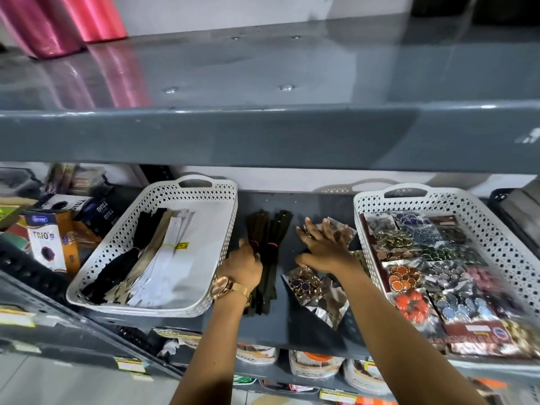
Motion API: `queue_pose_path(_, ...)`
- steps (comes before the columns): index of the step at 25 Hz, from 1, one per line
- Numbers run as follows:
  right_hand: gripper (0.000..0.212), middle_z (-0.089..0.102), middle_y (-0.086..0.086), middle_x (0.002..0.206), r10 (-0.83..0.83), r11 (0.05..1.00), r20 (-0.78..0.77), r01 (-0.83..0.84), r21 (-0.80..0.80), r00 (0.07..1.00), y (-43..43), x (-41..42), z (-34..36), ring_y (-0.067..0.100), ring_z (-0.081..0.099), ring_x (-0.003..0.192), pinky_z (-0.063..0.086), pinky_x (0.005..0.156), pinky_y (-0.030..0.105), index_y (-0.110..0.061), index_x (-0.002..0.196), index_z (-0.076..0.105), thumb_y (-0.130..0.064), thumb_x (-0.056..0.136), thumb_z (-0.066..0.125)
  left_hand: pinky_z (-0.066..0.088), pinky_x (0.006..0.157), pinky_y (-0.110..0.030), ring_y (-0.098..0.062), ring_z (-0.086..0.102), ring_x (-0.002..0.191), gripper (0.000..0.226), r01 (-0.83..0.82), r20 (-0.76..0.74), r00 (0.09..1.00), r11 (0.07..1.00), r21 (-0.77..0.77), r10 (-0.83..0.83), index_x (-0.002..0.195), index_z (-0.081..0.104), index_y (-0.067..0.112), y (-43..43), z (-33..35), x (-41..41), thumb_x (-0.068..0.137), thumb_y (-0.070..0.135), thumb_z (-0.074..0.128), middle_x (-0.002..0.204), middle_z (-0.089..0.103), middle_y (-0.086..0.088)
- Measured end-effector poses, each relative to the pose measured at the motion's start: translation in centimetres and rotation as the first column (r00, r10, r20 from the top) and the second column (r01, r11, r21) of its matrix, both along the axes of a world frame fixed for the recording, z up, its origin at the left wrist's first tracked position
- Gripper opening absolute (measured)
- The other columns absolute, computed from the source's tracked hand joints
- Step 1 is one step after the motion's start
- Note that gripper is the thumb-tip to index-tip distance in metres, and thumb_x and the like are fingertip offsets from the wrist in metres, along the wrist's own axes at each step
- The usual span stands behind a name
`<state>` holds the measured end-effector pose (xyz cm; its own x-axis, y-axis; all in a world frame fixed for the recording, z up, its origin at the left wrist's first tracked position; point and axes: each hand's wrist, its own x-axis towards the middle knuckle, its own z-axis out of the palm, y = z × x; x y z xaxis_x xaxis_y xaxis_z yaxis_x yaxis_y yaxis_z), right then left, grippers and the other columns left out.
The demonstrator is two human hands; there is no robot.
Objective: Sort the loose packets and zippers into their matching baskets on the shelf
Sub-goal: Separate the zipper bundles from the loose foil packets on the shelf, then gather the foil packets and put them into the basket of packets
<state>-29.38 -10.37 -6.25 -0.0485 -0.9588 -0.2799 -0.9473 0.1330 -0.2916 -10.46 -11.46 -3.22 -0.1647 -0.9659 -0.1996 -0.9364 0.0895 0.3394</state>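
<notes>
Between the two white baskets, on the grey shelf (pixel 295 206), my left hand (pixel 244 263) curls around a banded bundle of dark zippers (pixel 270 229), fingers closed on its middle. My right hand (pixel 324 244) lies flat with fingers spread, pressing on a clear packet of buttons (pixel 340 229), gripping nothing. Another loose packet (pixel 306 285) lies just below that hand. To the left, the zipper basket (pixel 187 309) holds black and white zippers; to the right, the packet basket (pixel 479 206) is packed with button packets.
</notes>
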Motion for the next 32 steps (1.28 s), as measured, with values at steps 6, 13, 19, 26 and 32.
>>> queue_pose_path(6, 0.079, -0.024, -0.003, 0.157, 0.005, 1.000, -0.026, -0.005, 0.000, 1.000, 0.7, 0.3, 0.7, 0.030, -0.028, 0.142, -0.016, 0.110, 0.065, -0.031, 0.150, -0.003, -0.039, 0.086, 0.041, 0.048, 0.091, -0.044, -0.039, 0.057, 0.118, 0.049, -0.115, 0.114, 0.985, 0.985, -0.130, 0.130, 0.135, 0.031, 0.004, -0.4, 2.1, -2.0, 0.096, 0.031, 0.042, 0.129, 0.058, -0.020)
queue_pose_path(13, 0.098, -0.019, 0.000, 0.159, -0.065, 0.995, -0.128, 0.055, -0.084, 0.990, 4.5, 2.1, -0.3, 0.030, -0.022, 0.144, -0.017, 0.113, 0.060, -0.025, 0.150, -0.007, -0.079, 0.069, -0.003, 0.009, 0.118, -0.059, -0.035, -0.001, 0.149, 0.069, 0.204, 0.205, 0.960, 0.977, -0.057, -0.188, 0.151, 0.001, 0.024, -0.2, -1.3, -3.5, 0.096, 0.046, 0.035, 0.162, -0.003, -0.012)
queue_pose_path(19, 0.113, -0.003, 0.000, 0.162, -0.066, 0.982, -0.050, 0.056, -0.181, 0.997, 5.4, 2.5, -2.4, 0.029, -0.019, 0.146, -0.013, 0.111, 0.063, -0.022, 0.151, 0.009, -0.079, 0.058, -0.020, 0.008, 0.119, -0.057, -0.032, 0.005, 0.149, 0.059, 0.089, 0.201, 0.979, 0.971, -0.222, -0.043, 0.152, 0.004, 0.024, 1.7, -4.8, -2.1, 0.099, 0.035, 0.027, 0.161, 0.011, -0.015)
queue_pose_path(26, 0.078, 0.013, 0.004, 0.161, -0.125, 0.901, 0.274, 0.225, -0.371, 0.953, 6.0, 2.4, 0.0, 0.022, -0.001, 0.149, 0.000, 0.121, 0.047, -0.023, 0.150, 0.017, -0.064, 0.084, 0.011, 0.003, 0.121, -0.050, -0.033, 0.000, 0.149, 0.070, 0.194, 0.006, 0.979, 0.922, -0.334, -0.204, 0.151, 0.015, 0.010, 1.7, -3.0, -2.8, 0.089, 0.040, 0.030, 0.161, 0.011, -0.015)
queue_pose_path(32, 0.094, -0.011, 0.007, 0.160, -0.106, 0.988, 0.189, 0.083, 0.128, 0.976, 9.5, -0.2, 4.5, 0.034, -0.012, 0.146, 0.007, 0.119, 0.046, -0.012, 0.151, 0.003, -0.034, 0.082, 0.062, -0.019, 0.116, -0.041, -0.021, -0.036, 0.138, 0.141, 0.661, 0.009, 0.748, 0.746, 0.078, -0.664, 0.147, -0.024, 0.024, 1.5, -1.3, -5.2, 0.056, 0.064, 0.077, 0.149, -0.037, 0.004)
